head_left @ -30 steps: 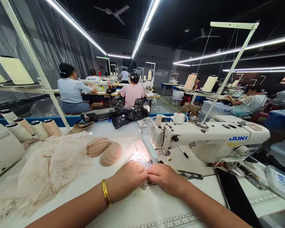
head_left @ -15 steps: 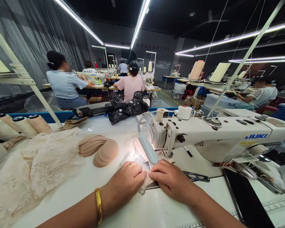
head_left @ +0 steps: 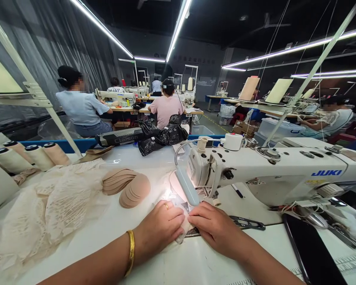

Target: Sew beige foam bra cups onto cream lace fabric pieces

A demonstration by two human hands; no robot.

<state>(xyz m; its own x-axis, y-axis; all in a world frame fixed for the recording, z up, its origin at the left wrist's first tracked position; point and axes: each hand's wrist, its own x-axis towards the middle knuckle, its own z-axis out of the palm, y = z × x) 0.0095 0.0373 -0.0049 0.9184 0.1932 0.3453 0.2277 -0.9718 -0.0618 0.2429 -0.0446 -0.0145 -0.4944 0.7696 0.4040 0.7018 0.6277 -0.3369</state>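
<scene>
My left hand [head_left: 163,221] is closed on a bunched piece of thin, pale fabric [head_left: 180,234], its fingertips together just left of the sewing machine's needle area. My right hand [head_left: 215,227] rests across from it with fingers bent and pressed together at the fabric's right edge. The tips of both hands nearly meet, and the fingers partly hide the fabric. Above them hangs the grey lamp head [head_left: 187,185], lighting the spot. The white sewing machine [head_left: 273,168] stands behind and to the right, its needle hidden by the lamp.
Left of my hands lie stacked beige oval pieces [head_left: 135,191] and cream lace fabric [head_left: 50,209]. Thread cones [head_left: 40,156] stand at far left. A black phone [head_left: 311,249] and a dark metal tool [head_left: 249,223] lie on the right. Black plastic bags [head_left: 163,136] sit behind; co-workers are seated beyond.
The view has shifted slightly, so the scene sits a little further right. My left fingers have curled further over the fabric. My right hand keeps nearly the same pose beside it.
</scene>
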